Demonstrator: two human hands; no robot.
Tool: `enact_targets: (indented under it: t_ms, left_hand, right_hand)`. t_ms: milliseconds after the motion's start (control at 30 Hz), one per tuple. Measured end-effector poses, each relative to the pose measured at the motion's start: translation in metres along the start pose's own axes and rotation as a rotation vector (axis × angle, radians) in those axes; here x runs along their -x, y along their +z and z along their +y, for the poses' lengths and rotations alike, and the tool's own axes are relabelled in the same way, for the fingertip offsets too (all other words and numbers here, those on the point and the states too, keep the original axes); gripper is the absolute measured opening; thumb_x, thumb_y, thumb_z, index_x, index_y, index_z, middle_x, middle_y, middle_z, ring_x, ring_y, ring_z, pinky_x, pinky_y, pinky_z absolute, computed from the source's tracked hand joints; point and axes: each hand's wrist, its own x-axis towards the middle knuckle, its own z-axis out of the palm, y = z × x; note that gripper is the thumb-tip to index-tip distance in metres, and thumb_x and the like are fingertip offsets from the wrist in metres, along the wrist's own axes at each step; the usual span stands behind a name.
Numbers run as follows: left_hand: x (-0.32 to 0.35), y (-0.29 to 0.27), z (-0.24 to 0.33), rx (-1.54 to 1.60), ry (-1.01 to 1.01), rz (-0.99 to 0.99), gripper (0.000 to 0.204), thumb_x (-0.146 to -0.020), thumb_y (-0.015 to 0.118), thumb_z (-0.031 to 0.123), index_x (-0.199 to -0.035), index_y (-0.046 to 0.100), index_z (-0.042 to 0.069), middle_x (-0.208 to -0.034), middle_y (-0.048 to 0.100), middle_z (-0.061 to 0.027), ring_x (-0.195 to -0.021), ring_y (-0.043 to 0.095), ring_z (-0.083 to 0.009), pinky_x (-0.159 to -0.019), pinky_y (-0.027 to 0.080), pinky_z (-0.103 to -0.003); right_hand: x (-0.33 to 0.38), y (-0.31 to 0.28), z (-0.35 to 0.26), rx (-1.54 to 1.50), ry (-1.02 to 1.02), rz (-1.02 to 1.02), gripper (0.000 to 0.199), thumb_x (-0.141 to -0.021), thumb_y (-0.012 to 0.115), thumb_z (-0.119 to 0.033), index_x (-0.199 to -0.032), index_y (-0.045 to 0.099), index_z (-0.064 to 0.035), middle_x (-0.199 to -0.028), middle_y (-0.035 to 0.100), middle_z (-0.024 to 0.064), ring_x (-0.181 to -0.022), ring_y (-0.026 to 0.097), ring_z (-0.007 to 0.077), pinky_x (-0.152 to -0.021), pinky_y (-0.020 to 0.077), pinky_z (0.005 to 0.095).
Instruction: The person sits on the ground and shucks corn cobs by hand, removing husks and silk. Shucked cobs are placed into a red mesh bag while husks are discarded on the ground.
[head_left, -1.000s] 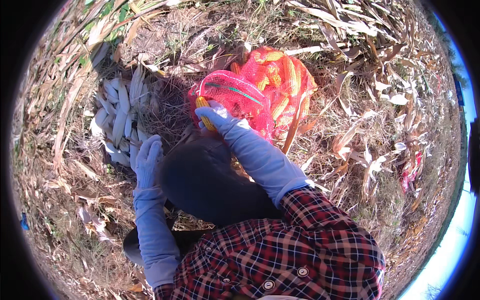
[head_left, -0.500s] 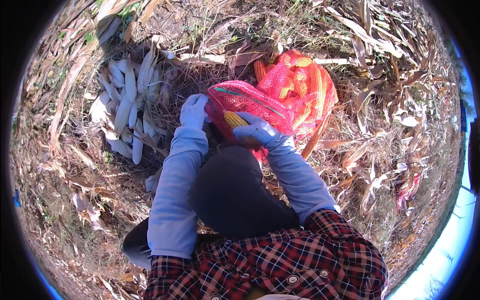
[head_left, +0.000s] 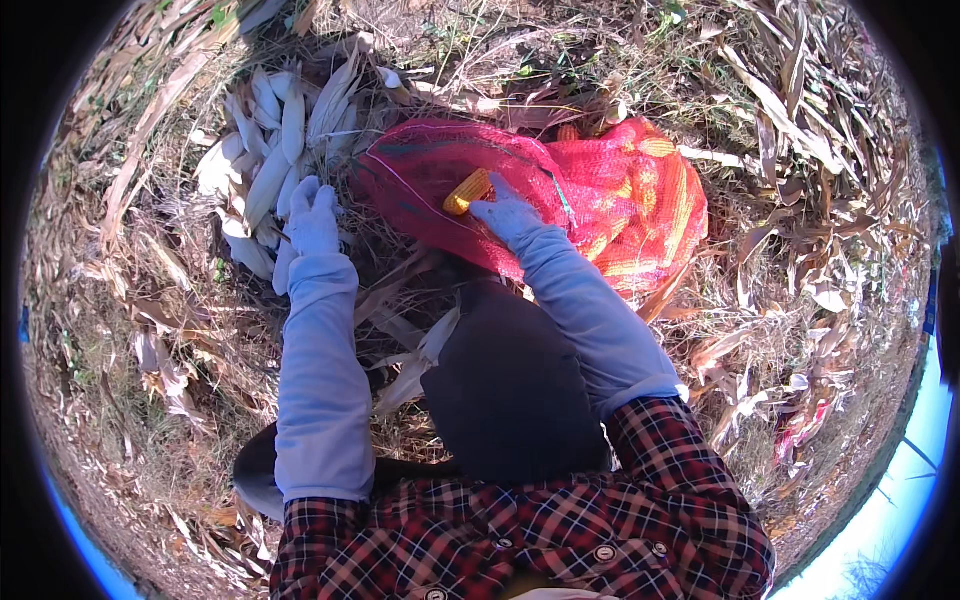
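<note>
As the head view shows, the right hand [head_left: 508, 212] has its grip pinching a yellow corn cob [head_left: 467, 192] over the red mesh sack [head_left: 430, 150]; whether it is inside the mouth, I cannot tell. A light hold, clear of the mesh, should avoid snagging. The left hand [head_left: 313, 220] is at the pale husk-wrapped ears [head_left: 270, 185], its grip unclear.

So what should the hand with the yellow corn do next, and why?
Maybe the right hand should ease the yellow cob toward the other cobs in the red mesh bag: it grips the cob at the bag's slack left part, while those cobs bunch at the right end.
</note>
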Motion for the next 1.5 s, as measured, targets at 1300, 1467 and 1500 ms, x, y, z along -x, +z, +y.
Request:
enact_targets:
  t_ms: [1300, 1467, 1500]
  left_hand:
    - [0.026, -0.085, -0.102, -0.576, -0.387, -0.16, 0.047, -0.096, 0.069, 0.033, -0.131, 0.066, 0.001, -0.125, 0.072, -0.0199, -0.105, 0.072, -0.0307, -0.089, 0.058, -0.044]
    - [0.015, -0.09, -0.102, -0.844, -0.278, -0.208, 0.055, -0.096, 0.063, 0.048, -0.129, 0.066, 0.004, -0.126, 0.07, -0.0246, -0.118, 0.066, -0.0405, -0.101, 0.051, -0.049]
    - [0.016, -0.095, -0.101, -0.855, -0.259, -0.198, 0.055, -0.096, 0.063, 0.049, -0.128, 0.067, 0.004, -0.123, 0.071, -0.0239, -0.115, 0.069, -0.0391, -0.097, 0.053, -0.048]
  right_hand:
    - [0.223, -0.045, 0.102, -1.025, 0.435, 0.116, 0.057, -0.103, 0.063, -0.034, -0.145, 0.051, 0.0022, -0.103, 0.069, 0.0116, -0.086, 0.067, 0.0218, -0.075, 0.058, 0.039]
    - [0.229, -0.04, 0.09, -0.668, 0.457, 0.064, 0.051, -0.103, 0.065, -0.026, -0.143, 0.055, 0.0033, -0.109, 0.07, 0.0123, -0.094, 0.067, 0.0206, -0.082, 0.0572, 0.0374]
    - [0.227, -0.043, 0.085, -0.596, 0.435, 0.062, 0.05, -0.103, 0.065, -0.025, -0.143, 0.056, 0.0035, -0.111, 0.07, 0.0125, -0.095, 0.067, 0.0203, -0.083, 0.0571, 0.0371]
